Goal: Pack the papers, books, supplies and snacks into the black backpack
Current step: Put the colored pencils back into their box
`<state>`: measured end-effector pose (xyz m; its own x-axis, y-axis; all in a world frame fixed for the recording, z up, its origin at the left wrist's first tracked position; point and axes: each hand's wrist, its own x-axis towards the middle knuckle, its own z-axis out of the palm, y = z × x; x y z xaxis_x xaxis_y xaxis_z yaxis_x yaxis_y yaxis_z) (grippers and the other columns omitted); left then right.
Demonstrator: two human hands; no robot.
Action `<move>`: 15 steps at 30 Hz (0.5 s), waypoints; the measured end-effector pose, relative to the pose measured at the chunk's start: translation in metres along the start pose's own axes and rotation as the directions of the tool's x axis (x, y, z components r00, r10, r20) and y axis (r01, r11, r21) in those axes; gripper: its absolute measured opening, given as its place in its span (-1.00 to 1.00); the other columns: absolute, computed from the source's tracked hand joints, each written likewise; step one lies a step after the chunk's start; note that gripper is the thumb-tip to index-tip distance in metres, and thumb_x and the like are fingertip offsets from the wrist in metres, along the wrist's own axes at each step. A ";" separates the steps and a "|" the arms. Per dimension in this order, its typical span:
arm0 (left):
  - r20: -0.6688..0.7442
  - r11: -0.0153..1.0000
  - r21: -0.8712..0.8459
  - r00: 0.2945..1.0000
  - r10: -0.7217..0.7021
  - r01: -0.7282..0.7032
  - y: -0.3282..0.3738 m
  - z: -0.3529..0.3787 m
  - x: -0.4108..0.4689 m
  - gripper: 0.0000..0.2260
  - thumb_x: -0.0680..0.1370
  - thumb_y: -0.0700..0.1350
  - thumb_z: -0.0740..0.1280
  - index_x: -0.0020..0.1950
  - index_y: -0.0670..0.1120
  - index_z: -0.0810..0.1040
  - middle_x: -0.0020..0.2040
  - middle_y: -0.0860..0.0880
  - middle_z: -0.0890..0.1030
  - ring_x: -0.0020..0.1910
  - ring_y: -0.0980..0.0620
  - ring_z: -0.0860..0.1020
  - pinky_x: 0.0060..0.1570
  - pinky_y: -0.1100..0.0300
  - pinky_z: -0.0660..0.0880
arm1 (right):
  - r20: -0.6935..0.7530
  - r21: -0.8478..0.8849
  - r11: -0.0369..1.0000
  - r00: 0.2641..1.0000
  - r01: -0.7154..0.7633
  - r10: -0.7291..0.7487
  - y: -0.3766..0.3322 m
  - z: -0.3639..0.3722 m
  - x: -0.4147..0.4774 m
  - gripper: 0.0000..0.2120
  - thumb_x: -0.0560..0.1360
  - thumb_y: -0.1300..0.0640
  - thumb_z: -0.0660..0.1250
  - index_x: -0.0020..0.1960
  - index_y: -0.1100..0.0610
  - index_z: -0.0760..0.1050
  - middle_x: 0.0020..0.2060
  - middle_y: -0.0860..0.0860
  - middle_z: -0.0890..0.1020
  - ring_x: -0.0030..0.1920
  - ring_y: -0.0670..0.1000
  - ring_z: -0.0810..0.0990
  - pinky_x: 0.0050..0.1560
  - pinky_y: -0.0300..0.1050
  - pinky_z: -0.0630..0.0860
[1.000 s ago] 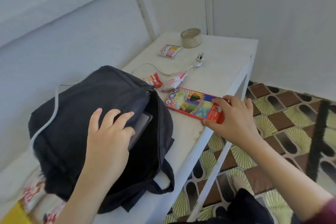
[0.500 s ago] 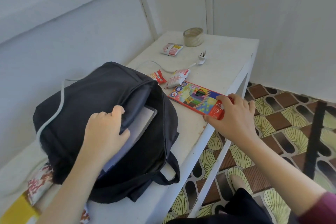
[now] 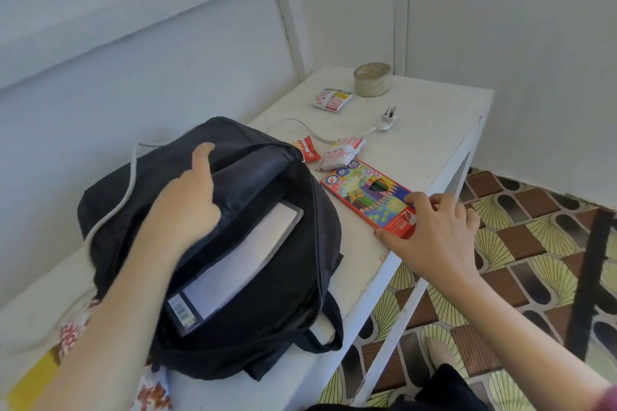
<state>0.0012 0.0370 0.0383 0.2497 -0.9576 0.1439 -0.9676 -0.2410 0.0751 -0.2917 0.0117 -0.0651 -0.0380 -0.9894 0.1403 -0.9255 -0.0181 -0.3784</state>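
The black backpack (image 3: 273, 307) lies open on the white table (image 3: 430, 130). Inside it, a book with a pale cover and a barcode (image 3: 233, 264) shows through the mouth. My left hand (image 3: 187, 203) grips the upper flap of the backpack and holds the mouth wide. My right hand (image 3: 430, 237) pinches the near end of a red box of coloured pencils (image 3: 367, 193) lying flat by the table's front edge. Small snack packets lie beyond: a red one (image 3: 306, 151), a red-and-white one (image 3: 340, 153) and another farther back (image 3: 332, 99).
A roll of clear tape (image 3: 372, 79) stands at the table's far end. A white cable with a plug (image 3: 389, 117) runs across the table and over the backpack. Patterned paper (image 3: 66, 340) lies under my left arm. Tiled floor (image 3: 521, 243) lies right of the table.
My left hand has lifted the backpack's flap up and back, so the mouth is wider and more of the book shows. My right hand stays on the pencil box's end.
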 end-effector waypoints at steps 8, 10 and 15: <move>-0.209 0.959 -0.131 0.952 0.222 -0.253 -0.012 0.021 -0.023 -0.50 0.53 -0.13 0.30 0.40 -0.17 0.19 -0.16 -0.16 0.55 -0.32 -0.10 0.52 -0.32 0.13 0.36 | -0.002 -0.016 1.000 1.000 -0.011 0.011 -0.004 0.002 -0.003 -0.31 0.35 -0.34 0.30 0.32 0.04 0.31 0.23 0.14 0.38 0.24 0.19 0.33 0.30 0.10 0.07; -0.162 0.929 -0.303 0.972 0.171 -0.213 -0.013 0.011 -0.021 -0.49 0.56 -0.13 0.25 0.42 -0.01 0.06 -0.05 -0.18 0.55 -0.19 -0.06 0.55 -0.24 0.15 0.38 | -0.010 -0.015 1.000 1.000 -0.013 0.013 -0.005 0.002 -0.004 -0.31 0.35 -0.33 0.30 0.32 0.06 0.32 0.22 0.15 0.38 0.24 0.19 0.33 0.31 0.11 0.07; -0.057 0.935 -0.350 0.998 0.038 -0.056 -0.027 -0.004 0.002 -0.56 0.58 -0.11 0.22 0.36 0.15 0.09 -0.04 -0.15 0.51 -0.03 -0.09 0.51 -0.03 -0.02 0.41 | -0.015 -0.018 1.000 1.000 -0.013 0.013 -0.006 0.004 -0.005 -0.32 0.36 -0.34 0.29 0.32 0.05 0.32 0.22 0.14 0.39 0.25 0.18 0.33 0.35 0.14 0.06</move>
<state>0.0283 0.0420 0.0409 0.2143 -0.9556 0.2025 -0.9057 -0.1167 0.4075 -0.2848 0.0157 -0.0669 -0.0553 -0.9873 0.1491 -0.9315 -0.0027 -0.3637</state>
